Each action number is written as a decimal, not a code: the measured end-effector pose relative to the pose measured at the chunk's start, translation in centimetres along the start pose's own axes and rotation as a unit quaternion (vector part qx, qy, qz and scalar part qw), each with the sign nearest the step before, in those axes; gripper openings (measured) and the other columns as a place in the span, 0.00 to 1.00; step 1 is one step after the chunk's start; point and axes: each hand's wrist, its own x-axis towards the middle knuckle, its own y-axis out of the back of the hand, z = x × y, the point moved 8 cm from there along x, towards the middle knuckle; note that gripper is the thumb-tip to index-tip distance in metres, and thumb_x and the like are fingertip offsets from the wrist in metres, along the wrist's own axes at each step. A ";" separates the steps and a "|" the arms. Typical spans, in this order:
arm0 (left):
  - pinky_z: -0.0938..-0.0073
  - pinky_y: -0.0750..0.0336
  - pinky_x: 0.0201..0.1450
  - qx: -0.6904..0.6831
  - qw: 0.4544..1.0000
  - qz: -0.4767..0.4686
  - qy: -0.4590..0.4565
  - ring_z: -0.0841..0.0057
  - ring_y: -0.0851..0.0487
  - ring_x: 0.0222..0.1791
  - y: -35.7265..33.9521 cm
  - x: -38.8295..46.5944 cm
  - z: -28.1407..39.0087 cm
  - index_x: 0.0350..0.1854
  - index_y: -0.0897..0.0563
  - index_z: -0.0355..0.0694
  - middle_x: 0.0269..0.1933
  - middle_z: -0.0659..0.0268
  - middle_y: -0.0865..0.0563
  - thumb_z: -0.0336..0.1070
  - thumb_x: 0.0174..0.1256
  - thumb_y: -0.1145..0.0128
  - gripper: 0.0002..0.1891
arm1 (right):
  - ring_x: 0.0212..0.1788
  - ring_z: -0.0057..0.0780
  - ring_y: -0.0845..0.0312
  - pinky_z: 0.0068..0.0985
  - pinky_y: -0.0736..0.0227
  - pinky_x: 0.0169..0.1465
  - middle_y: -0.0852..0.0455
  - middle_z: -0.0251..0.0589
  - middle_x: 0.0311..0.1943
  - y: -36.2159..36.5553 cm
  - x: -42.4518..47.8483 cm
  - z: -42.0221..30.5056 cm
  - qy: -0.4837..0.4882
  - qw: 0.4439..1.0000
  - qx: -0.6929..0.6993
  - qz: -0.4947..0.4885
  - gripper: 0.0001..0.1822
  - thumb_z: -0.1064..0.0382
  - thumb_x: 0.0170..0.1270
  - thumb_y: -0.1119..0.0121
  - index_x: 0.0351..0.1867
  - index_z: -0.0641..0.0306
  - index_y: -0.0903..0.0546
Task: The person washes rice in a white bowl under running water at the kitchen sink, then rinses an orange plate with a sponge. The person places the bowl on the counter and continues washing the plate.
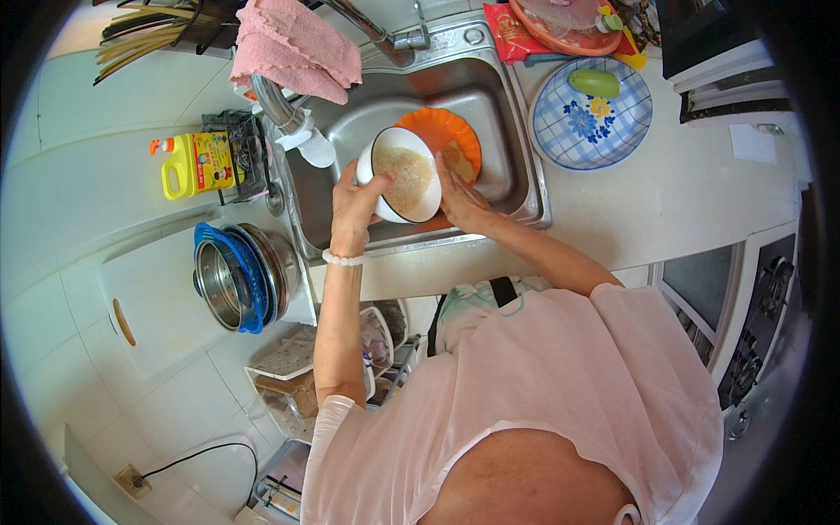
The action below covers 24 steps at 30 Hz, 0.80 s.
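Over the sink, a white bowl (430,197) with a dark rim is tilted and holds pale grains (405,178) that look like rice. My left hand (357,200) grips its left side, the thumb reaching over the rim onto the grains. Against the bowl's right side lies my right hand (464,200), fingers extended along the wall; their undersides are hidden. Below the bowl, an orange dish with a scalloped edge (436,121) sits in the steel sink (505,131), partly covered by the bowl and my right hand. A tan patch shows inside that dish.
A faucet (400,49) stands behind the sink; a pink towel (295,49) hangs at its left. Yellow detergent bottle (197,164) and stacked pots and colanders (239,279) are left. To the right, a blue checked plate (577,141) holds a green gourd piece (594,83).
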 end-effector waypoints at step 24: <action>0.81 0.32 0.17 0.048 0.998 0.047 -0.015 0.82 0.23 0.20 0.5 0.7 0.2 0.49 0.22 0.35 0.24 0.68 0.20 0.46 0.44 0.34 0.29 | 0.69 0.55 0.47 0.38 0.42 0.68 0.60 0.62 0.71 0.3 0.0 -0.4 -0.011 1.000 -0.009 0.026 0.51 0.78 0.51 0.45 0.71 0.69 0.67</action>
